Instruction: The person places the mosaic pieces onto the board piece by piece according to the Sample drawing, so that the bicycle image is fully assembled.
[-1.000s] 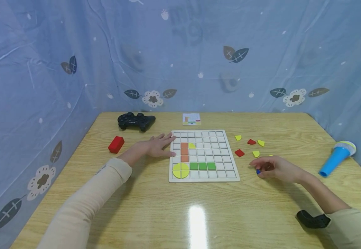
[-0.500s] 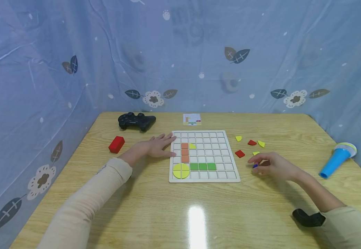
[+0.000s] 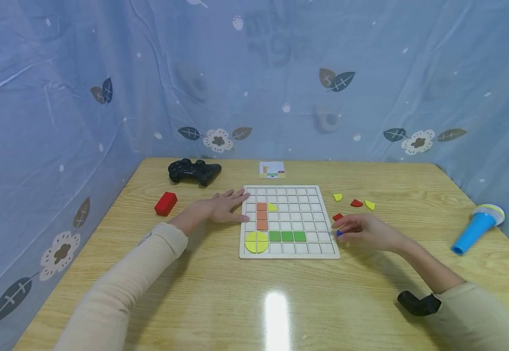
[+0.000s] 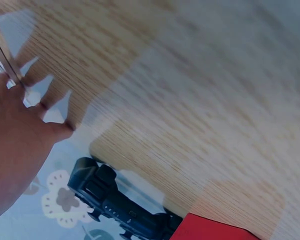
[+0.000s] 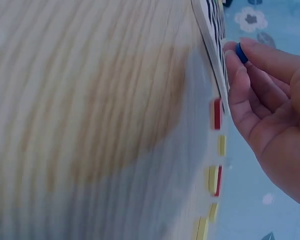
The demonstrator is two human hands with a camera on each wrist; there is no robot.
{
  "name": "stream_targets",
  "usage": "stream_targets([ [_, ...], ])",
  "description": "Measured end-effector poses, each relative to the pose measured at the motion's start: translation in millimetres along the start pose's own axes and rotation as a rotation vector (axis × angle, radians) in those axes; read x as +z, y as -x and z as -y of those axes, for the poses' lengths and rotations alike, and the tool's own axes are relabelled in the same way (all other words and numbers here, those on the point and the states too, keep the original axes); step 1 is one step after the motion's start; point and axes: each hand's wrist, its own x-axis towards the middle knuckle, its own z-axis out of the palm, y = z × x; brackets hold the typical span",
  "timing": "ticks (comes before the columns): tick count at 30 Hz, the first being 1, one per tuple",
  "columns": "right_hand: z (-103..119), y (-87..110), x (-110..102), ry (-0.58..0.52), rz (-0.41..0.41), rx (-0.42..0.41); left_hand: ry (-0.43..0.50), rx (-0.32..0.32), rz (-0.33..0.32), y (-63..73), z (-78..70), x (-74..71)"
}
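My left hand (image 3: 225,206) lies with spread, straight fingers on the left edge of the white grid board (image 3: 300,252). Between thumb and forefinger my right hand (image 3: 368,231) pinches a small blue piece (image 5: 241,53), held just at the board's right edge in the head view. On the board sit a column of orange squares (image 3: 262,215), a row of green squares (image 3: 287,236), a yellow circle (image 3: 256,242) made of quarter pieces, and a single yellow quarter (image 3: 272,207). A red piece (image 3: 338,217) lies beside the board, close to my right fingertips.
Loose yellow (image 3: 338,197) and red pieces (image 3: 357,203) lie right of the board. A small printed pattern card (image 3: 272,169) is behind it. Further left are a black game controller (image 3: 194,171) and a red block (image 3: 166,204); a blue toy microphone (image 3: 478,229) lies far right.
My right hand has moved left with the pinched blue piece, from beside the loose pieces to the board's right edge. The left hand stays on the board.
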Motion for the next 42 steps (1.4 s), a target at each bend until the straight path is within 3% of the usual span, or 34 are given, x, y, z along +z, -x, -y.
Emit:
stream_targets([
  [5,7.8,-8.0,6.0,-0.010,0.010,-0.016,0.001,0.006,-0.005,0.0,-0.1,-0.2],
  [12,13.4,-18.3,15.4,-0.105,0.053,-0.047,-0.005,0.003,-0.002,0.2,-1.0,0.2],
  [23,24.4,-35.1,28.5,-0.041,0.107,-0.079,-0.009,0.000,-0.003,-2.3,1.2,1.4],
  [28,28.3,-41.1,34.5,-0.078,0.145,-0.093,-0.003,0.006,-0.001,-0.5,0.1,0.1],
  [35,38.5,-46.4,43.4,-0.148,0.166,0.005,-0.005,0.003,0.004,-2.5,1.3,0.8],
  [42,48.5,-51.8,54.5,-0.189,0.160,0.053,-0.010,-0.009,0.005,-3.6,1.9,1.2],
])
